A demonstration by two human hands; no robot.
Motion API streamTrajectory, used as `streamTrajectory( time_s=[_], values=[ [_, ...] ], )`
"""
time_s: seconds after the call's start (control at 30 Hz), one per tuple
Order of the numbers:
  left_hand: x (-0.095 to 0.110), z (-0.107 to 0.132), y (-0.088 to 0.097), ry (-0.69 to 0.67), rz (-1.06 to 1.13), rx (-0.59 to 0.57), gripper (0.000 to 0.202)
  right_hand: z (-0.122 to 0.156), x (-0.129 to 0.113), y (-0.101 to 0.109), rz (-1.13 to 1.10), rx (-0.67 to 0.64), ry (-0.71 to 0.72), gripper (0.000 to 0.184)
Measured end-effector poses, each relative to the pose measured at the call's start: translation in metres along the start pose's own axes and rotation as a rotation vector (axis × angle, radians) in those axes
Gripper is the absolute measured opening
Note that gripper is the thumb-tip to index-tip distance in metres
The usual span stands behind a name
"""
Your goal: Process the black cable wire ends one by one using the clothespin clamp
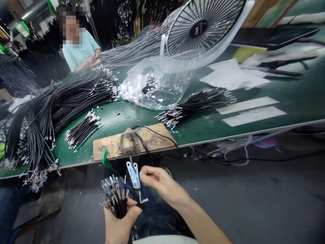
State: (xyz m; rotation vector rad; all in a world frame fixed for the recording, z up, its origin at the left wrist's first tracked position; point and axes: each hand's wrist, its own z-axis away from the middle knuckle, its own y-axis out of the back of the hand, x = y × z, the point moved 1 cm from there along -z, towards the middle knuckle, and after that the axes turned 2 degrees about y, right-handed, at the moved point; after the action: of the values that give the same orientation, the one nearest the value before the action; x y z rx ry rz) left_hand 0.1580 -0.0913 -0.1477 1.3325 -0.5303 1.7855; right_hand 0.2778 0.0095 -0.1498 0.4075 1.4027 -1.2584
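My left hand [121, 221] is closed around a bundle of black cables [116, 197] with stripped ends pointing up. My right hand [159, 184] hovers just right of the bundle, fingers pinched near the cable tips; what it pinches is too small to name. Between the hands stands a small white metal clip tool [134, 175], below a wooden board [132, 144] clamped to the table edge. On the board sits a worn solder pot [128, 142] with a black cord.
The green table [291, 98] carries a big heap of black cables [63, 101], two smaller bundles [82, 130] [195, 105], a plastic bag [157, 84], papers and a fan [203, 27]. Another person [78, 44] works at the far side.
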Motion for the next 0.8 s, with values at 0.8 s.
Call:
streamTrajectory(
  time_s=[0.8],
  values=[
    [0.018, -0.002, -0.007, -0.072, -0.028, 0.140, 0.018, -0.017, 0.009, -0.020, -0.192, 0.110, 0.003, 0.058]
  ],
)
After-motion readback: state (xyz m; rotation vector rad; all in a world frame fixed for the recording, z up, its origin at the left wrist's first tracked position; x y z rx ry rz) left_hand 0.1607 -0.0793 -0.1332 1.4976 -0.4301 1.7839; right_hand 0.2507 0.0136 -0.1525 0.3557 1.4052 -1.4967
